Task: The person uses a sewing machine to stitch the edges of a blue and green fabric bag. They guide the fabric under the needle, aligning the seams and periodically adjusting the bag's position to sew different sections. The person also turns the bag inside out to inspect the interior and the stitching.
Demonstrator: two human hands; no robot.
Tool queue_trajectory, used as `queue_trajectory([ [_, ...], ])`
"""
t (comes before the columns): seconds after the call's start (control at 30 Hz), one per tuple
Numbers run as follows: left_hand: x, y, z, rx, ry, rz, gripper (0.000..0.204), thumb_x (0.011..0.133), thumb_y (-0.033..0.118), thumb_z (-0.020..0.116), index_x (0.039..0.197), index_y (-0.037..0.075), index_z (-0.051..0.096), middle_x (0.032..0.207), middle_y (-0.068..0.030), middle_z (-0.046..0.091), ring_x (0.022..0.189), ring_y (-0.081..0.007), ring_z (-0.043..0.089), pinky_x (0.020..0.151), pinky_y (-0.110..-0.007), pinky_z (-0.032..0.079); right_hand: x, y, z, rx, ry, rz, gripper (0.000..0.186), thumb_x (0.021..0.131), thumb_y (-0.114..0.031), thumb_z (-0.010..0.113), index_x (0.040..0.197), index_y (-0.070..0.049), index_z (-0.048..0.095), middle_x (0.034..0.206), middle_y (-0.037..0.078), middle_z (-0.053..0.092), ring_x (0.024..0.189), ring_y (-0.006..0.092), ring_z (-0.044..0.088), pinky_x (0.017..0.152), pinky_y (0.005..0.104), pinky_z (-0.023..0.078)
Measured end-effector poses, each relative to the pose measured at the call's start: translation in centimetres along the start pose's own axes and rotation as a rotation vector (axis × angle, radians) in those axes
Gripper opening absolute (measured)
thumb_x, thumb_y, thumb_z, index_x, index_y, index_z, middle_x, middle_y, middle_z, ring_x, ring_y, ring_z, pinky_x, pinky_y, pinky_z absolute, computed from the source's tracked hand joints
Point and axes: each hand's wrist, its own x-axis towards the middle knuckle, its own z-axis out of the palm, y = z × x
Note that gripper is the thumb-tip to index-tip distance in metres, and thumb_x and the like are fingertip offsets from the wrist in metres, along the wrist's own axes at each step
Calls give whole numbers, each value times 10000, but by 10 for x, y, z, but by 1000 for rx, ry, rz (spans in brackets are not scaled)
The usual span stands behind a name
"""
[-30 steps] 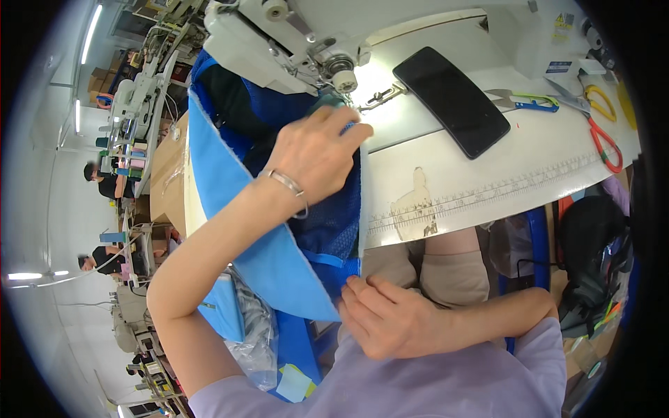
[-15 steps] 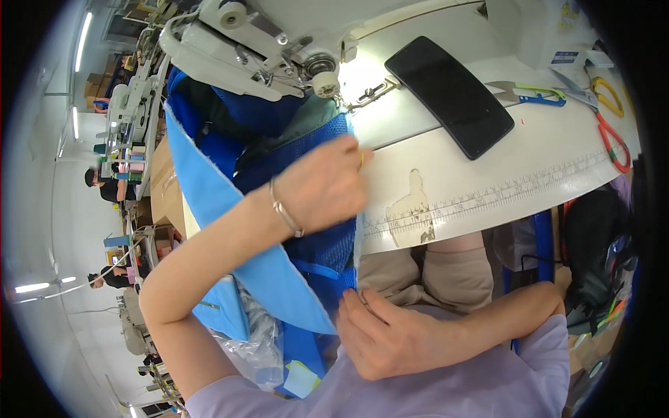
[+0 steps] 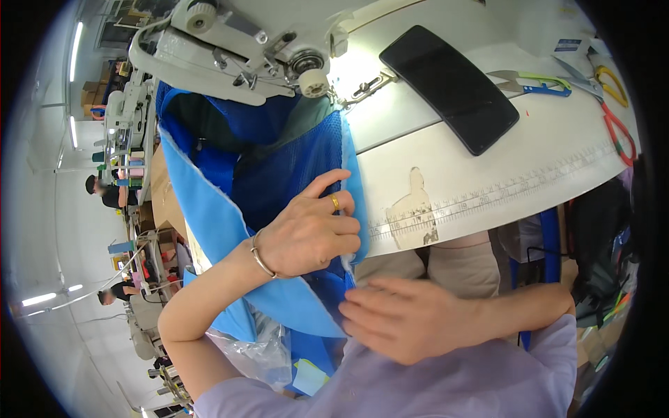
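Observation:
A blue fabric piece [image 3: 293, 157] with mesh panels and a light blue border strip [image 3: 357, 202] lies under the sewing machine head [image 3: 279, 63], its edge near the presser foot [image 3: 336, 104]. My left hand [image 3: 310, 233], with a ring and bracelet, grips this edge. Its index finger stretches along the strip and the other fingers curl over it. Closer to my body, my right hand [image 3: 404, 320] is by the lower end of the fabric, fingers stretched out and a little blurred. Its thumb is hard to make out. A wide light blue panel [image 3: 202, 188] hangs left.
On the white machine table [image 3: 474, 188] with a printed ruler lie a black phone [image 3: 449, 90], thread snips [image 3: 533, 83] and red-handled scissors [image 3: 613, 132]. A clear plastic bag [image 3: 261, 352] lies below the fabric. Other machines and people [image 3: 111, 191] are far left.
My left hand has moved left and down along the edge. More of the light blue strip now shows on the right side. My right hand's fingers have straightened and shifted slightly right.

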Motion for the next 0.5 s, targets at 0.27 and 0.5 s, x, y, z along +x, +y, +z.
queue_trajectory([
  [0.27, -9, 8, 4, 222, 219, 103, 182, 662, 108, 766, 829, 70, 707, 940, -94, 722, 985, -306, 714, 1015, -536, 572, 8, 47, 4, -129, 132, 197, 344, 727, -76, 678, 1043, 58, 682, 1046, 159, 677, 1054, 295, 654, 890, 389, 557],
  [0.5, -13, 11, 3, 203, 415, -57, 256, 752, 13, 702, 996, 58, 767, 1124, -155, 752, 1039, -334, 733, 944, -479, 606, 1, 49, 4, -85, -20, 206, 295, 762, -117, 656, 1008, 39, 697, 1079, 171, 674, 1117, 309, 624, 978, 419, 513],
])
